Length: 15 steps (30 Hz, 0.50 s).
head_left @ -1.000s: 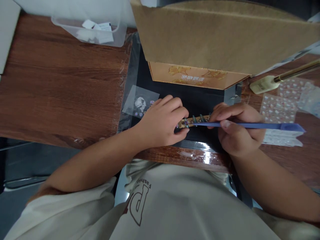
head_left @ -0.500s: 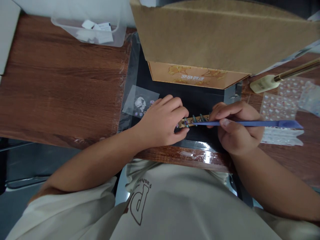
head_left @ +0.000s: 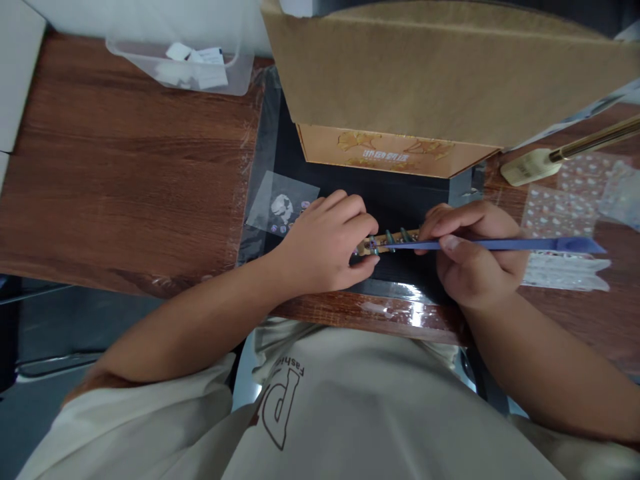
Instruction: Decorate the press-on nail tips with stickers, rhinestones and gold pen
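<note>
In the head view, my left hand (head_left: 330, 243) is closed on one end of a narrow tan strip (head_left: 369, 247), thumb below and fingers above. Green, pointed pieces resembling false nails (head_left: 390, 239) stand across the strip, with small shiny bits among them. My right hand (head_left: 475, 253) pinches a slim blue-purple pointed tool (head_left: 540, 245), broader at its far end. The tool's fine tip is over the strip beside the left fingertips; whether it touches cannot be made out. Right fingers hide the strip's other end. A clear sheet (head_left: 263, 203) with small purple bits lies beside my left hand.
A black mat (head_left: 340, 179) covers part of the wooden table (head_left: 125, 167). A big cardboard box (head_left: 400, 80) and an orange box (head_left: 385, 152) stand ahead. A clear bin (head_left: 240, 80) is back left. Right are a pale brush-like object (head_left: 530, 169) and patterned sheets (head_left: 560, 213).
The blue-purple tool's broad end has swung slightly away from my body and its shaft has shifted a little left. My left hand keeps its hold on the strip.
</note>
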Tool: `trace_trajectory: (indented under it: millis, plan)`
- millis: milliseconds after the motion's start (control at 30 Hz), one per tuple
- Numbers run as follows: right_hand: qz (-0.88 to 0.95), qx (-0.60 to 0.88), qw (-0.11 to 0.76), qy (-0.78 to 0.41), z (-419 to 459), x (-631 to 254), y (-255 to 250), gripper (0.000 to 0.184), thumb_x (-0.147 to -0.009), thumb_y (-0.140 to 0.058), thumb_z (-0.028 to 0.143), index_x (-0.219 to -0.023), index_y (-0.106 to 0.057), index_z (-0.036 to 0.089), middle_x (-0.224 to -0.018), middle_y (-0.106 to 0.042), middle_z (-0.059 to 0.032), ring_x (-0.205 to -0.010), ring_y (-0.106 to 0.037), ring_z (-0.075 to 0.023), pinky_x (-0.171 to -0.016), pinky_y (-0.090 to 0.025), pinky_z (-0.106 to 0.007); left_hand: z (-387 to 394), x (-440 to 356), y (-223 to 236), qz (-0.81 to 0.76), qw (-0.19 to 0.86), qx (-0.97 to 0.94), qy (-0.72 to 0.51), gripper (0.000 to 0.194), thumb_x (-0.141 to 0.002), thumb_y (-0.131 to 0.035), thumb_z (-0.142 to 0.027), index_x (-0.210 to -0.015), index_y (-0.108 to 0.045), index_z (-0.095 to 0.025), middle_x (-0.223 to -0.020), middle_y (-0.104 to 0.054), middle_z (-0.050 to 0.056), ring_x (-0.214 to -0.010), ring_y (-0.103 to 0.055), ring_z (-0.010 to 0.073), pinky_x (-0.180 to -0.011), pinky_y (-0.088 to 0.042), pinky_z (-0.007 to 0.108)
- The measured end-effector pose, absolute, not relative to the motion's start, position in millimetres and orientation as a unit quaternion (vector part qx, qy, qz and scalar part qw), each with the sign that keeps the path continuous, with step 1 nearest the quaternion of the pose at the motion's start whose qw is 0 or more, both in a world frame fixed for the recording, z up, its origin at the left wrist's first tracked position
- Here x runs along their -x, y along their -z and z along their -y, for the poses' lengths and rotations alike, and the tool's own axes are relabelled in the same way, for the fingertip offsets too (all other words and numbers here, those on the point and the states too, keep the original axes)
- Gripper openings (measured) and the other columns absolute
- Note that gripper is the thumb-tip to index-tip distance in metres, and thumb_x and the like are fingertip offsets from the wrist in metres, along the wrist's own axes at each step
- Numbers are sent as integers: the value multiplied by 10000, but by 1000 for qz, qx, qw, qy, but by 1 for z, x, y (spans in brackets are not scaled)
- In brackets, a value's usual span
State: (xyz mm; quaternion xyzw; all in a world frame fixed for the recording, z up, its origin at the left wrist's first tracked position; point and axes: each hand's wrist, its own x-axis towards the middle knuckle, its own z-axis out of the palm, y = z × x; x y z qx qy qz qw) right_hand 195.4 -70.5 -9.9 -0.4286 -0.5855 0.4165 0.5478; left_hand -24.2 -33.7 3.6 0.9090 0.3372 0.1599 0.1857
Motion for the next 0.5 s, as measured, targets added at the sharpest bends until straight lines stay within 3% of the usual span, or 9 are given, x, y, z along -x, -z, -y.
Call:
trace_trajectory:
  millis: [500]
  plan:
    - [577,439,545,-421,72,-196,9,77,-846,-664,332,-815,-681,263,-657,-636,-2,-548,-587,-173,-513,-442,-351,34,24,-3,-340,183,-908,-161,237,-861,-611,-349,-985,-646,-151,-967,-605,91,-929,-524,248,-779,-438,384]
